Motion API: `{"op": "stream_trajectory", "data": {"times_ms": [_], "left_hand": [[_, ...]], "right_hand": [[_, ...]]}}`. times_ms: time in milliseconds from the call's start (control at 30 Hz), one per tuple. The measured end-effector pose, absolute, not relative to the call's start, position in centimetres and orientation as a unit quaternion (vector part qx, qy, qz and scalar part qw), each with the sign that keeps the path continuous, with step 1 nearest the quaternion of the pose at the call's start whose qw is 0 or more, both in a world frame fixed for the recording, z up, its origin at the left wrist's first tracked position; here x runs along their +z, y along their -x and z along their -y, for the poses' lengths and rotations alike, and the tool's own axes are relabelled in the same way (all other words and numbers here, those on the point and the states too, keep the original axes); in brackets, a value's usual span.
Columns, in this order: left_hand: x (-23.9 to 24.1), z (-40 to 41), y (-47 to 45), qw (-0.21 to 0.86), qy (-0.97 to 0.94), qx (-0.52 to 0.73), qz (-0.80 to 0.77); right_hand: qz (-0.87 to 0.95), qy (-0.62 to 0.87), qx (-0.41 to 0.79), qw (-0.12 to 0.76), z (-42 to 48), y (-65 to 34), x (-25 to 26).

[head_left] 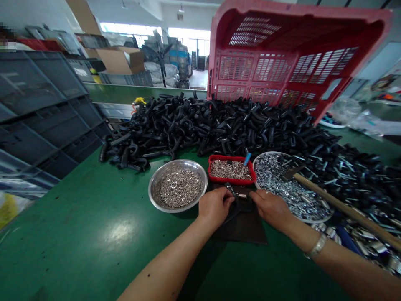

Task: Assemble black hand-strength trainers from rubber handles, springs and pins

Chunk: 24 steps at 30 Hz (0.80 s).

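My left hand and my right hand meet over a dark mat near the table's front. Both are closed in a pinch on a small black part with a metal spring-like piece held between them. Just beyond my hands stands a red tray of small metal pins with a blue-handled tool in it. A steel bowl of small metal pieces is to the left, and a steel bowl of washers is to the right.
A big heap of black curved rubber tubes covers the back of the green table. A red crate lies tipped behind it. A wooden-handled hammer rests at right. Grey crates are stacked at left.
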<state>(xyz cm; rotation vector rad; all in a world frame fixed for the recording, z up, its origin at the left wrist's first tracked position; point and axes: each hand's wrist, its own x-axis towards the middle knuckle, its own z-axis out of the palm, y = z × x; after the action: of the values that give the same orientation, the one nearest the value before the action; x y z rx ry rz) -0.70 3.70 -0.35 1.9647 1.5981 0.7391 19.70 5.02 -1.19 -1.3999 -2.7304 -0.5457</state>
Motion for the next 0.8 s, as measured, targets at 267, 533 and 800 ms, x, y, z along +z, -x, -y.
{"op": "stream_trajectory", "data": {"times_ms": [267, 533, 800], "left_hand": [[-0.7, -3.8, 0.7, 0.299, -0.686, 0.337, -0.572], [-0.2, -3.8, -0.3, 0.648, -0.409, 0.455, -0.454], [-0.6, -3.8, -0.3, 0.698, -0.316, 0.485, -0.421]], "right_hand": [[0.882, 0.449, -0.145, -0.017, -4.6, -19.5, -0.2], [0.808, 0.433, 0.072, 0.392, -2.9, -15.9, 0.7], [0.715, 0.433, 0.26, 0.483, -4.0, -13.7, -0.1]]}}
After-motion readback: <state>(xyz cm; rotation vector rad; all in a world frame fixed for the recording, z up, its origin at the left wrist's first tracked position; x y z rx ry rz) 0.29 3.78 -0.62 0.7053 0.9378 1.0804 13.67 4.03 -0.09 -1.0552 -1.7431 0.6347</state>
